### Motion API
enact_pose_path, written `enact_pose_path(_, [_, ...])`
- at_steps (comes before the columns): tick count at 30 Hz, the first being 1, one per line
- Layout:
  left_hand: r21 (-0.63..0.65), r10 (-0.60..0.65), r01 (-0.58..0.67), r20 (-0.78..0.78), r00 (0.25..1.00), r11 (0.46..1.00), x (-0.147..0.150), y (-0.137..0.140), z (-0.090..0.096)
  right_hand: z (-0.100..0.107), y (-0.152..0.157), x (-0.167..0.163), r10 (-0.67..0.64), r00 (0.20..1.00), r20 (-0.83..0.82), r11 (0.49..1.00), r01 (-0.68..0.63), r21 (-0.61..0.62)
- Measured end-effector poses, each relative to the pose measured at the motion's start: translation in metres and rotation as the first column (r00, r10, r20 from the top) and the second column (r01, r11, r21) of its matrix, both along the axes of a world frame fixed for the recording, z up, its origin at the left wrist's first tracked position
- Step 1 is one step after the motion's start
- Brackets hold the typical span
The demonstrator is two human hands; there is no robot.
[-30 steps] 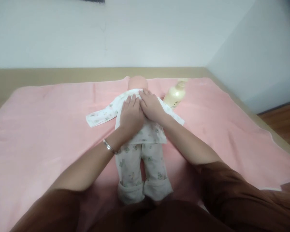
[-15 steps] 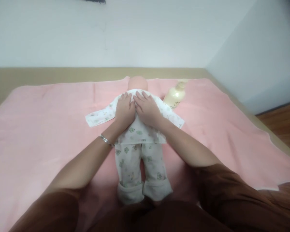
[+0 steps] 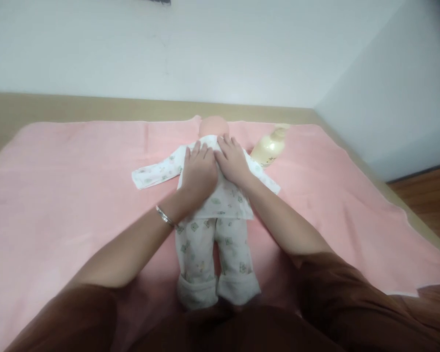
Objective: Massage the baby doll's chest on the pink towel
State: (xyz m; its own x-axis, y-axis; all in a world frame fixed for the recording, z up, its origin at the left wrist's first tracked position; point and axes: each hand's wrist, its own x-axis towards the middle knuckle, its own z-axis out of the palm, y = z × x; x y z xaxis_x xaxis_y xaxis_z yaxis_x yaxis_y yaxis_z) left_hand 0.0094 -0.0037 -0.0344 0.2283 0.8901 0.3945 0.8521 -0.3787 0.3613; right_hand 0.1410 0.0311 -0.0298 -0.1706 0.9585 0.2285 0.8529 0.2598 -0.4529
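Observation:
A baby doll (image 3: 231,244) in a white printed top and trousers lies stretched out, its bald head (image 3: 213,125) at the far end. No facial features show. My left hand (image 3: 199,171) rests on the left side of the top's upper back area, fingers outstretched. Beside it, my right hand (image 3: 233,159) lies flat near the doll's shoulder, fingers pointing away from me. Both hands touch the cloth and hold nothing. A bracelet circles my left wrist. The doll's sleeves spread out to both sides, and the trouser cuffs are folded up.
Under the doll a pink blanket (image 3: 77,205) covers the beige bed or table surface (image 3: 22,105). A pale yellow pump bottle (image 3: 270,146) lies tilted past the doll's right sleeve. White walls stand behind and at right; a wooden floor (image 3: 429,195) shows at the right edge.
My left hand has slid slightly right and toward me on the doll's top. My right hand has moved a little up toward the shoulder. The camera view has tilted slightly.

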Motion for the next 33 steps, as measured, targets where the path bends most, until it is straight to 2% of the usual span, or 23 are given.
enact_pose_path(2, [0.018,-0.034,0.034,-0.018,0.999,0.999,0.006,-0.009,0.001,-0.001,0.004,0.003,-0.031,1.000,0.007,0.999,0.031,-0.018])
enact_pose_path(5, [-0.010,-0.049,0.050,0.035,0.998,0.999,0.008,-0.010,0.000,-0.001,0.004,0.005,-0.017,1.000,0.014,1.000,0.017,0.005])
enact_pose_path(12, [-0.181,0.004,0.034,0.209,0.978,0.983,-0.014,0.025,-0.003,0.008,-0.028,-0.016,-0.044,0.983,0.180,0.998,0.033,0.059])
enact_pose_path(16, [-0.210,0.063,-0.002,0.286,0.956,0.978,-0.020,0.038,-0.011,0.006,-0.046,-0.029,0.053,0.969,0.241,0.993,-0.078,0.094])
enact_pose_path(19, [-0.179,0.052,0.002,0.298,0.953,0.984,-0.020,0.038,-0.015,0.004,-0.045,-0.027,0.107,0.969,0.223,0.986,-0.132,0.102])
enact_pose_path(26, [-0.078,0.049,-0.036,0.168,0.985,0.996,-0.007,0.015,-0.004,0.004,-0.021,-0.011,0.143,0.979,0.143,0.986,-0.153,0.064])
enact_pose_path(33, [-0.086,0.008,0.001,0.105,0.994,0.996,0.012,-0.016,0.006,-0.005,0.000,0.005,0.114,0.992,0.052,0.993,-0.116,0.033])
